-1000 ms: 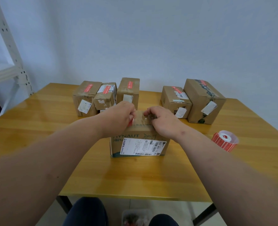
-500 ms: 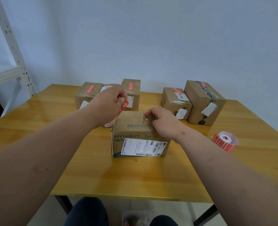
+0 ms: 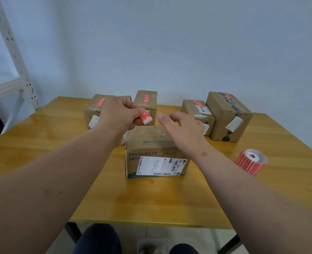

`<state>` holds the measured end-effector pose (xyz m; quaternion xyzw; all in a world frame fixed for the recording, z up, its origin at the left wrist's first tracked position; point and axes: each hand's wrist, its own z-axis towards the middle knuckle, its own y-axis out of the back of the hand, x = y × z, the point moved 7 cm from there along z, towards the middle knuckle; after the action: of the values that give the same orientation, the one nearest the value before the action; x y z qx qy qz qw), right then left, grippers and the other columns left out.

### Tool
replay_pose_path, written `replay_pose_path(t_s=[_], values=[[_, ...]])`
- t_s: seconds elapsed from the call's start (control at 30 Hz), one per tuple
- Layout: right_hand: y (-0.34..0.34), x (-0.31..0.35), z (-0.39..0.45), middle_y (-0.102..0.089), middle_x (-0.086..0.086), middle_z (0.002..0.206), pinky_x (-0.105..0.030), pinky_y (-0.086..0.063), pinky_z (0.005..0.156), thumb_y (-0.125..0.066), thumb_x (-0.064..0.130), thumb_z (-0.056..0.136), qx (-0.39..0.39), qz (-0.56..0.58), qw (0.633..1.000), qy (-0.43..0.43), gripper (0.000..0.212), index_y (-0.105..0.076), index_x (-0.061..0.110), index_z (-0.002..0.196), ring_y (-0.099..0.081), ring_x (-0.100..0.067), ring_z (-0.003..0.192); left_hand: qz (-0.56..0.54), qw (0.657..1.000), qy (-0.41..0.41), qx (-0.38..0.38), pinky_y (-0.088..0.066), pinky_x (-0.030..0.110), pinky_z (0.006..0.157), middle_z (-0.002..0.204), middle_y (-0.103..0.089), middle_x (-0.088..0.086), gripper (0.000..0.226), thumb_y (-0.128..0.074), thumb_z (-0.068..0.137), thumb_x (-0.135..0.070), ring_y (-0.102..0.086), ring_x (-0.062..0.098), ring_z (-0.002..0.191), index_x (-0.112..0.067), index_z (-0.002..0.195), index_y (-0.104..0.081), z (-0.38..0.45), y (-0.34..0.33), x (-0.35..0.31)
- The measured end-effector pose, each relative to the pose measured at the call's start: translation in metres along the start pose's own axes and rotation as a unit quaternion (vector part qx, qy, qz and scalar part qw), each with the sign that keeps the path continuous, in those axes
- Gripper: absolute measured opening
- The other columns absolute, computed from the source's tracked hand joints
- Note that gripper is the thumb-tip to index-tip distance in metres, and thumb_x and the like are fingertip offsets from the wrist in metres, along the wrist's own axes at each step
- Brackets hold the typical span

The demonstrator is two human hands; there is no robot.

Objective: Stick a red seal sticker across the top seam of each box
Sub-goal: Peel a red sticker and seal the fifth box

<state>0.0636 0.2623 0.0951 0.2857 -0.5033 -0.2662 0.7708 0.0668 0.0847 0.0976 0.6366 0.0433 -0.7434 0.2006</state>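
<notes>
Right hand (image 3: 183, 132): lifting off the HYNAUT box (image 3: 157, 153), fingers loose, holding nothing.
Left hand (image 3: 119, 117): pinching red seal sticker (image 3: 145, 117); centring it across the seam.

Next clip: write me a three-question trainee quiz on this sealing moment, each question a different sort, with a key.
1. True or false: the HYNAUT box already has a red seal on its top.
2. Which hand holds the red sticker? A) left hand B) right hand C) neither
3. Fill in: the sticker roll lies on the table to the ____ of the HYNAUT box.

Key: 1 false, no seal shows on it; 2 A, pinched at the fingertips above the box; 3 right.
</notes>
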Motion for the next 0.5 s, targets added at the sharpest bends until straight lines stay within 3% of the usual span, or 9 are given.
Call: replay_pose_path(t_s=[0.03, 0.1, 0.17, 0.27, 0.37, 0.5], values=[[-0.002, 0.004, -0.002, -0.055, 0.011, 0.068, -0.037, -0.024, 0.094, -0.039, 0.065, 0.092, 0.022, 0.007, 1.000, -0.011, 0.054, -0.064, 0.019, 0.077, -0.052, -0.003, 0.079, -0.006, 1.000, 0.006, 0.000, -0.047, 0.024, 0.052, 0.057, -0.067, -0.001, 0.011, -0.073, 0.085, -0.009, -0.061, 0.003, 0.046, -0.005, 0.081, -0.064, -0.001, -0.002, 0.001], [-0.008, 0.005, -0.005, -0.066, 0.009, 0.080, -0.038, -0.028, 0.095, -0.032, 0.073, 0.088, 0.063, 0.022, 0.997, -0.046, 0.063, -0.071, 0.024, 0.083, -0.051, 0.000, 0.078, -0.017, 1.000, 0.022, 0.000, -0.048, 0.024, 0.054, 0.064, -0.069, 0.001, 0.010, -0.072, 0.085, -0.011, -0.063, 0.002, 0.049, -0.005, 0.086, -0.064, -0.002, -0.004, 0.005], [-0.010, 0.006, -0.006, -0.066, 0.014, 0.088, -0.042, -0.031, 0.101, -0.028, 0.075, 0.088, 0.086, 0.063, 0.991, -0.080, 0.062, -0.070, 0.034, 0.067, -0.056, -0.009, 0.091, -0.014, 1.000, 0.028, -0.003, -0.049, 0.024, 0.055, 0.064, -0.068, -0.001, 0.011, -0.073, 0.085, -0.012, -0.063, 0.001, 0.050, -0.008, 0.084, -0.063, -0.002, -0.005, 0.007], [-0.014, 0.004, -0.004, -0.060, 0.015, 0.081, -0.048, -0.036, 0.103, -0.039, 0.069, 0.089, 0.102, 0.087, 0.983, -0.126, 0.059, -0.067, 0.029, 0.056, -0.056, -0.019, 0.099, -0.009, 1.000, 0.028, -0.001, -0.049, 0.024, 0.054, 0.067, -0.070, 0.000, 0.011, -0.073, 0.086, -0.014, -0.064, 0.004, 0.056, -0.010, 0.081, -0.063, -0.003, -0.007, 0.010], [-0.018, 0.001, -0.002, -0.055, 0.006, 0.072, -0.037, -0.039, 0.082, -0.063, 0.048, 0.081, 0.116, 0.076, 0.981, -0.132, 0.032, -0.059, 0.021, 0.064, -0.051, -0.019, 0.079, -0.019, 0.999, 0.041, 0.004, -0.050, 0.026, 0.056, 0.077, -0.073, 0.005, 0.012, -0.072, 0.086, -0.014, -0.069, 0.010, 0.065, -0.012, 0.081, -0.061, -0.002, -0.007, 0.012], [-0.014, 0.000, -0.001, -0.049, 0.000, 0.071, -0.030, -0.031, 0.060, -0.068, 0.026, 0.083, 0.135, 0.109, 0.977, -0.125, 0.017, -0.058, 0.018, 0.073, -0.042, -0.016, 0.068, -0.082, 0.993, 0.084, 0.025, -0.054, 0.028, 0.059, 0.084, -0.075, 0.007, 0.012, -0.069, 0.089, -0.013, -0.071, 0.014, 0.071, -0.012, 0.084, -0.058, -0.003, -0.008, 0.015]])
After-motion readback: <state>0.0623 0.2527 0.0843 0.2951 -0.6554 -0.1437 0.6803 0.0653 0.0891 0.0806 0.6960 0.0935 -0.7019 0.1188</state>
